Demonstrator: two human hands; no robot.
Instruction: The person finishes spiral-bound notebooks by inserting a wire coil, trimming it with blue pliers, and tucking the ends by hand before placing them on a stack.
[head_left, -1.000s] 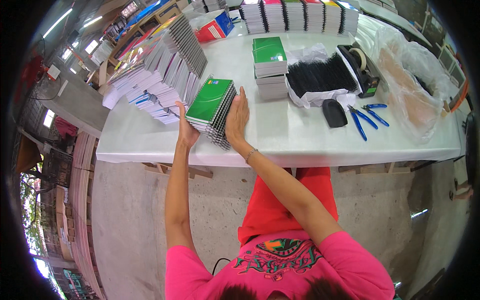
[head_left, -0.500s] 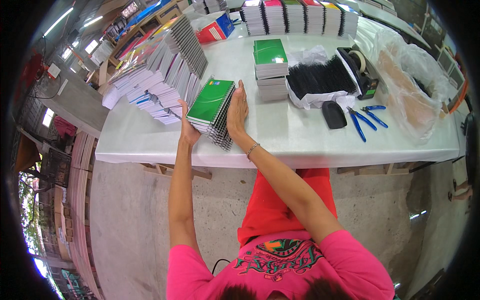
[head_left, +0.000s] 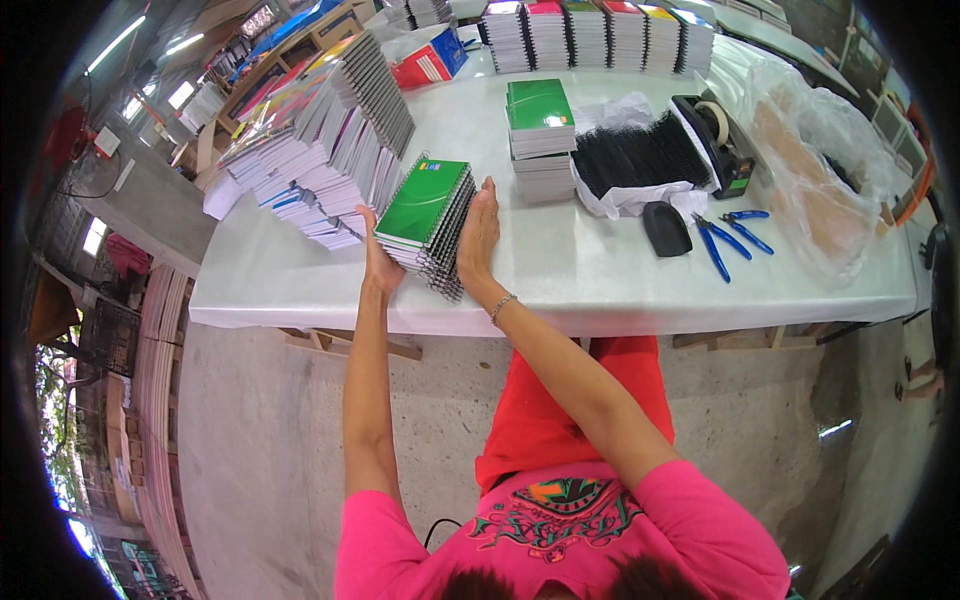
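Note:
A short stack of green-covered spiral notebooks (head_left: 425,198) rests near the table's front edge, its spiral edges facing right and toward me. My left hand (head_left: 381,258) lies along the stack's left side, with its fingers stretched upward and partly hidden by the notebooks. On the opposite side, my right hand (head_left: 479,235) is held upright and flat, fingers straight beside the spirals. A narrow gap shows between its fingertips and the top notebook. Further right stands another pile of green-covered booklets (head_left: 541,106), on which no spirals can be made out.
Leaning stacks of spiral notebooks (head_left: 325,150) crowd the left. To the right are black spiral coils (head_left: 640,155), a tape dispenser (head_left: 735,165), a black tray-like piece (head_left: 667,229), blue-handled cutters (head_left: 713,246) and a plastic bag (head_left: 820,180). Upright notebooks (head_left: 600,38) line the back.
My right hand has shifted slightly right, opening a small gap at the upper end of the stack. The notebooks have moved a little to the right; my left hand stays beside them.

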